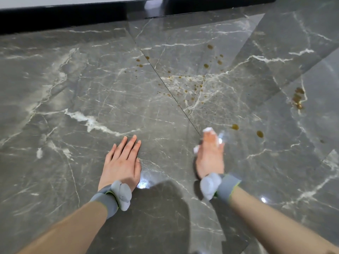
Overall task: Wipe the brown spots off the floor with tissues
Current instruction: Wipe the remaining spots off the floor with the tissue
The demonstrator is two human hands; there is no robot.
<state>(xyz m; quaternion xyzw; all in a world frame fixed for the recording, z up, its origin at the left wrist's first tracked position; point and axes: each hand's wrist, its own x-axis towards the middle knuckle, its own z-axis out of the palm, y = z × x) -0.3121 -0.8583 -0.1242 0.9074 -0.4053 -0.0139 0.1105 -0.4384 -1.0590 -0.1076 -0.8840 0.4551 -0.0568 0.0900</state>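
My left hand (pixel 122 160) lies flat on the grey marble floor (pixel 73 88), fingers straight, holding nothing. My right hand (pixel 210 154) presses a white tissue (pixel 208 129) onto the floor; the tissue shows at the fingertips and beside the palm, and the hand is motion-blurred. Two brown spots (pixel 235 127) lie just right of the fingertips. A spray of small brown spots (pixel 185 87) covers the tiles farther ahead. A larger brown patch (pixel 297 98) sits at the far right.
A black skirting board (pixel 73 15) runs along the far edge of the floor below a white wall. A dark tile joint (pixel 170 92) runs diagonally toward my right hand. Grey bands with sensors are strapped on both wrists.
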